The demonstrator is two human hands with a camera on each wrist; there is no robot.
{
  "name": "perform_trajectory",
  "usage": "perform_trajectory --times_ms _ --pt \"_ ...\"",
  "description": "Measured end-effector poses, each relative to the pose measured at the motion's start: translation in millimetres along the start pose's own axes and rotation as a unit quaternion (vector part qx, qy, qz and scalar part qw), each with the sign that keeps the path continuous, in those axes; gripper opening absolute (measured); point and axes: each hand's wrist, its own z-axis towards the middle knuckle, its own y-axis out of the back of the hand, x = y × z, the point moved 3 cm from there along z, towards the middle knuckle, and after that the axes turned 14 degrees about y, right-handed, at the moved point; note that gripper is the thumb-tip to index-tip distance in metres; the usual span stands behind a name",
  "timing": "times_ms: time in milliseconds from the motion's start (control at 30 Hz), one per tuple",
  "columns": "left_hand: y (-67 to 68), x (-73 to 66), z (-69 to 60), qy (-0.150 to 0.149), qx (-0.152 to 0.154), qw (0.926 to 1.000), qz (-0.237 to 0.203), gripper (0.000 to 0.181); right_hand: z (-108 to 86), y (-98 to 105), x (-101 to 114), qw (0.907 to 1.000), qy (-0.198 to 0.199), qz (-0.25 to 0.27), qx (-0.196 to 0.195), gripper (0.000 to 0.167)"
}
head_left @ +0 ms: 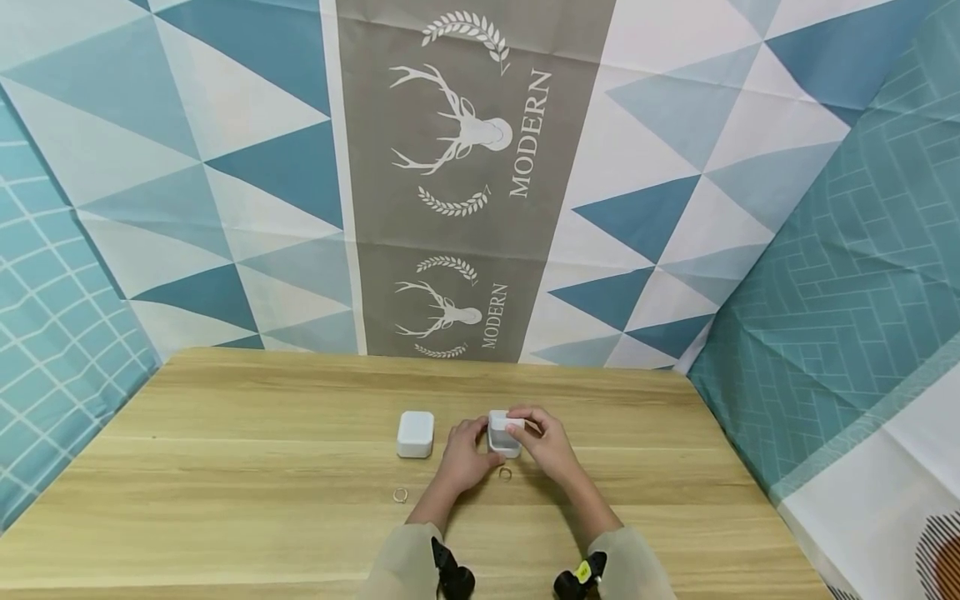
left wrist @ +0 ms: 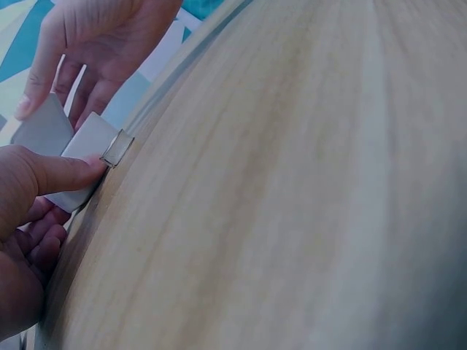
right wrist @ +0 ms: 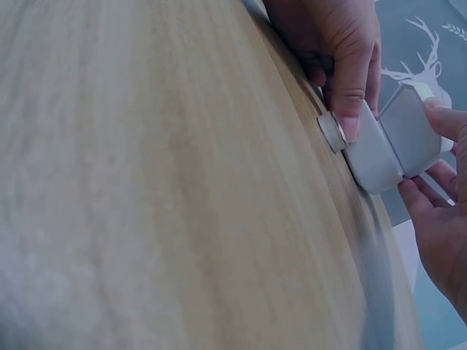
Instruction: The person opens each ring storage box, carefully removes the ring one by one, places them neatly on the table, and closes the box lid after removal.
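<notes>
A small white ring box point(head_left: 504, 447) stands between the two hands with its lid point(right wrist: 416, 130) tilted up from the base point(right wrist: 373, 159). The left hand point(head_left: 463, 458) grips the base, its thumb at the near side and fingers at the far side. The right hand point(head_left: 551, 443) pinches the raised lid between thumb and fingers. The box's inside is hidden. Just in front of the base lies a ring point(left wrist: 117, 149), close to the left thumb. Left of the left hand sits a second white box point(head_left: 416, 433), its lid down. Another ring point(head_left: 401, 502) lies nearer the person.
Everything stands on a wood-grain table point(head_left: 247, 500). Its far edge meets a patterned cloth backdrop point(head_left: 277, 192), with a teal cloth point(head_left: 840, 275) along the right side. Dark wrist cameras are strapped over both sleeves point(head_left: 630, 567).
</notes>
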Motion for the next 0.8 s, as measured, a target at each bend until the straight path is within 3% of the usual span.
perform_trajectory --times_ms 800 --pt "0.2 -0.9 -0.2 0.003 0.004 1.0000 -0.004 0.066 -1.2 -0.2 -1.4 0.9999 0.003 -0.009 -0.005 0.021"
